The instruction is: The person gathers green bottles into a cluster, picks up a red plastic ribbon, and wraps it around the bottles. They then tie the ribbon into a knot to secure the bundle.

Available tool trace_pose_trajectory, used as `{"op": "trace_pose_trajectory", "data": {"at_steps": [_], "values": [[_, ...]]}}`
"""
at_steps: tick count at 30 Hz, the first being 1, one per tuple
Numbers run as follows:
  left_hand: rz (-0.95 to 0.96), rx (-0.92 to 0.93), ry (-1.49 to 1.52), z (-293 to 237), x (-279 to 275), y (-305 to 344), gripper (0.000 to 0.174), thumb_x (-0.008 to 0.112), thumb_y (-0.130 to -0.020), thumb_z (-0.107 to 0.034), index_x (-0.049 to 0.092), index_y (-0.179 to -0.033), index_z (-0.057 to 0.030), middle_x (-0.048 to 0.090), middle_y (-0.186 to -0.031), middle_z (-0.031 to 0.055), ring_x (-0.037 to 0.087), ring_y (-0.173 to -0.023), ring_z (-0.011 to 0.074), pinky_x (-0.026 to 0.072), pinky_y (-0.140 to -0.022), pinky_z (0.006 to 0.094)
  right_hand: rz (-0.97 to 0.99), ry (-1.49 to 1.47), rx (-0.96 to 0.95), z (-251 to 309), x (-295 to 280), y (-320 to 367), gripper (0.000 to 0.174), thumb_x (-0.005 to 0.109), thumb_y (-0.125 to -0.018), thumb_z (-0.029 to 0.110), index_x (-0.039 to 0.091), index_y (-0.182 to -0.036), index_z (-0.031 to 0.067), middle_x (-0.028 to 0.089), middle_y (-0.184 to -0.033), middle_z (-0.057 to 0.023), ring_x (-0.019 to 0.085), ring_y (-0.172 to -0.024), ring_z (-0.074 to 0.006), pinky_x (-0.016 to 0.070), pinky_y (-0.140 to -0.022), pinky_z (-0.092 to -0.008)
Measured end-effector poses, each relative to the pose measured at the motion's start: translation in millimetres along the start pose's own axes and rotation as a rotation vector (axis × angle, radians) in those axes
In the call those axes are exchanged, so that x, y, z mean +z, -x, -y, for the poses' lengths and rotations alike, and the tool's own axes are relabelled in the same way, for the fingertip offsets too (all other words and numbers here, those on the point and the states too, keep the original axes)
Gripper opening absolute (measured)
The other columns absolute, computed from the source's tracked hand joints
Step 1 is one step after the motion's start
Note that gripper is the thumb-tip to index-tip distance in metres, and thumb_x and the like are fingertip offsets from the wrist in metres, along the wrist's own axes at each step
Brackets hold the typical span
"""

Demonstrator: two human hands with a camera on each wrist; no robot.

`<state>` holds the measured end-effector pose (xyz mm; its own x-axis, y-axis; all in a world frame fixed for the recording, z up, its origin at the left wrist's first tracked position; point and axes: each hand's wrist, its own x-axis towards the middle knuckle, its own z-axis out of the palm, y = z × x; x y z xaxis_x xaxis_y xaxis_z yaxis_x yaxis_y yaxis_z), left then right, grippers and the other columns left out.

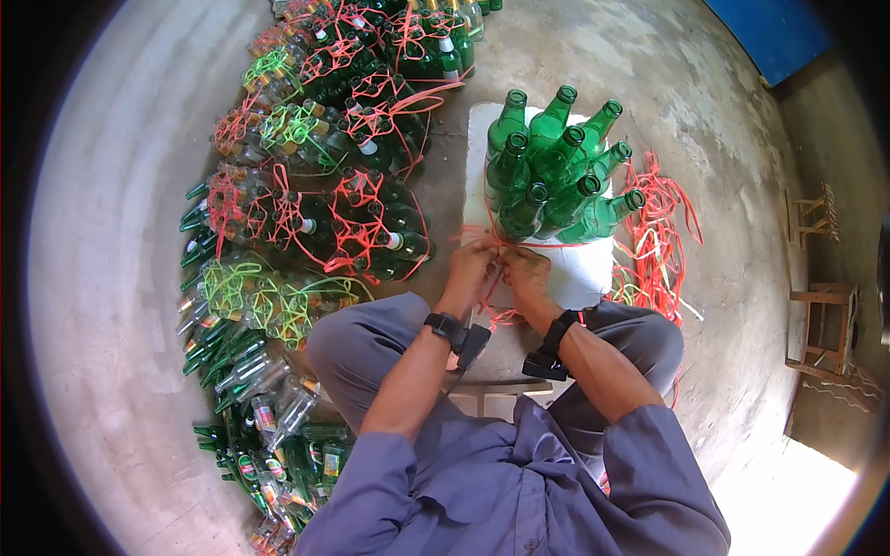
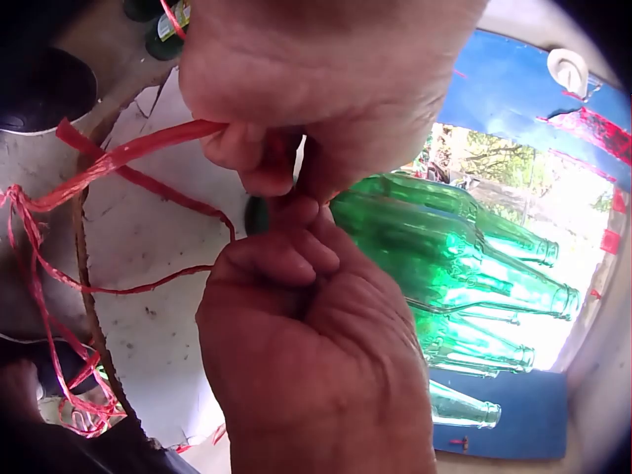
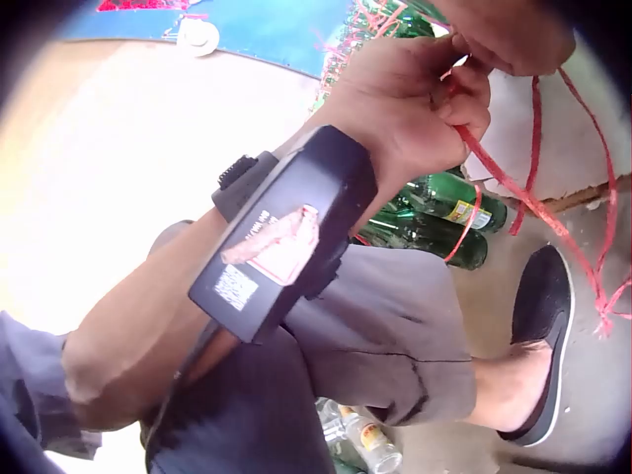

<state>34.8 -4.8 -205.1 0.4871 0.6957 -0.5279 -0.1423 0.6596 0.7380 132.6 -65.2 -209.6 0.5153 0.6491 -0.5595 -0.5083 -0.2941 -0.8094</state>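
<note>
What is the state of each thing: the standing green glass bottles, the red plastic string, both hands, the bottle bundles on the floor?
Standing green glass bottles: upright, uncapped, bunched together on the white slab.
Red plastic string: round the bottles' lower part, ends held.
Left hand: pinches the string.
Right hand: pinches the string.
Bottle bundles on the floor: bound with string.

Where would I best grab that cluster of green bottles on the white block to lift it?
Probably from above, by the necks of the green bottles: they stand upright and fan apart, leaving finger room. The bodies are packed tight, and the left hand and right hand pinch the red string at the near side.
</note>
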Motion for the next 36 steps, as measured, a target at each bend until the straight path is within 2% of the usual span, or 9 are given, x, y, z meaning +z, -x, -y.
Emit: {"op": "trace_pose_trajectory", "data": {"at_steps": [7,9,16,18,19,20,21,30,36], "values": [[0.014,-0.015,0.044,-1.6,3.3,1.3,0.006,0.061,-0.087,-0.009,0.065,-0.092,-0.007,0.068,-0.079,0.0015,0.048,-0.053,0.0043,0.0315,-0.045,0.0194,-0.041,-0.064,0.027,5.3,0.0,6.3,0.01,0.067,-0.081,0.01,0.068,-0.08,-0.0005,0.057,-0.067,-0.0007,0.045,-0.052,-0.0072,0.0339,-0.047,-0.0222],[-0.002,-0.015,0.051,0.5,1.6,-1.0,0.006,0.061,-0.087,-0.009,0.065,-0.091,-0.0071,0.068,-0.079,0.0018,0.048,-0.053,0.0044,0.0315,-0.045,0.0196,0.012,0.126,-0.266,-19.7,-9.4,-10.8,0.011,0.067,-0.08,0.01,0.067,-0.079,-0.0002,0.056,-0.066,-0.0006,0.045,-0.052,-0.0076,0.0342,-0.047,-0.0224],[-0.007,-0.007,0.047,0.1,3.6,-1.1,0.005,0.062,-0.087,-0.01,0.064,-0.091,-0.007,0.067,-0.078,0.0022,0.046,-0.053,0.0044,0.0312,-0.045,0.0197,0.066,0.182,-0.39,-54.5,-24.1,-38.6,0.01,0.064,-0.081,0.01,0.065,-0.077,0.0008,0.055,-0.065,-0.0004,0.045,-0.051,-0.008,0.0339,-0.046,-0.0232],[-0.01,-0.009,0.06,-2.9,7.3,2.3,0.005,0.062,-0.087,-0.01,0.064,-0.09,-0.0068,0.067,-0.078,0.0019,0.046,-0.053,0.0042,0.0311,-0.046,0.0195,0.031,0.633,-0.453,-58.4,-27.7,-40.1,0.012,0.062,-0.076,0.005,0.069,-0.085,0.0064,0.067,-0.078,-0.0061,0.064,-0.067,-0.0162,0.0498,-0.059,-0.0292],[0.007,-0.01,0.069,-5.8,9.3,5.1,0.005,0.062,-0.087,-0.01,0.064,-0.091,-0.0064,0.066,-0.077,0.0015,0.045,-0.054,0.0038,0.0308,-0.046,0.019,0.03,0.634,-0.453,-44.1,-22.4,-29.8,0.012,0.062,-0.076,0.005,0.069,-0.085,0.0064,0.067,-0.078,-0.0061,0.064,-0.067,-0.0162,0.0498,-0.059,-0.0292],[0.024,-0.01,0.078,-7.3,10.3,6.5,0.006,0.062,-0.087,-0.009,0.064,-0.091,-0.006,0.065,-0.077,0.0011,0.045,-0.054,0.0034,0.0305,-0.046,0.0185,-0.006,0.292,-0.208,-14.3,-10.3,-8.3,0.006,0.062,-0.08,0.008,0.066,-0.082,0.0037,0.06,-0.071,-0.0032,0.054,-0.059,-0.0122,0.0427,-0.053,-0.026],[0.024,-0.011,0.078,-6.9,10.7,6.0,0.006,0.062,-0.087,-0.009,0.064,-0.091,-0.006,0.065,-0.077,0.0011,0.045,-0.054,0.0034,0.0305,-0.046,0.0185,-0.04,-0.049,0.037,3.2,-2.9,4.5,0.012,0.062,-0.084,0.012,0.063,-0.078,0.0011,0.053,-0.065,-0.0003,0.044,-0.051,-0.0082,0.0356,-0.046,-0.0228],[0.08,-0.007,0.124,-16.7,18.8,15.1,0.008,0.061,-0.086,-0.005,0.064,-0.094,-0.0066,0.06,-0.074,-0.0025,0.047,-0.056,0.0033,0.0315,-0.047,0.0178,-0.065,-0.069,0.059,8.3,-6.3,10.7,0.016,0.061,-0.089,0.015,0.062,-0.085,-0.0006,0.058,-0.071,-0.0022,0.047,-0.055,-0.0071,0.0383,-0.046,-0.0219],[-0.006,0.037,0.22,-5.6,19.2,6.3,0.01,0.062,-0.085,0.0,0.062,-0.093,-0.0066,0.061,-0.077,-0.001,0.049,-0.056,0.004,0.0327,-0.046,0.0186,-0.043,-0.107,0.053,8.9,-9.7,10.4,0.015,0.062,-0.088,0.014,0.062,-0.085,-0.0003,0.058,-0.072,-0.002,0.047,-0.055,-0.0072,0.0371,-0.045,-0.0214]]}}
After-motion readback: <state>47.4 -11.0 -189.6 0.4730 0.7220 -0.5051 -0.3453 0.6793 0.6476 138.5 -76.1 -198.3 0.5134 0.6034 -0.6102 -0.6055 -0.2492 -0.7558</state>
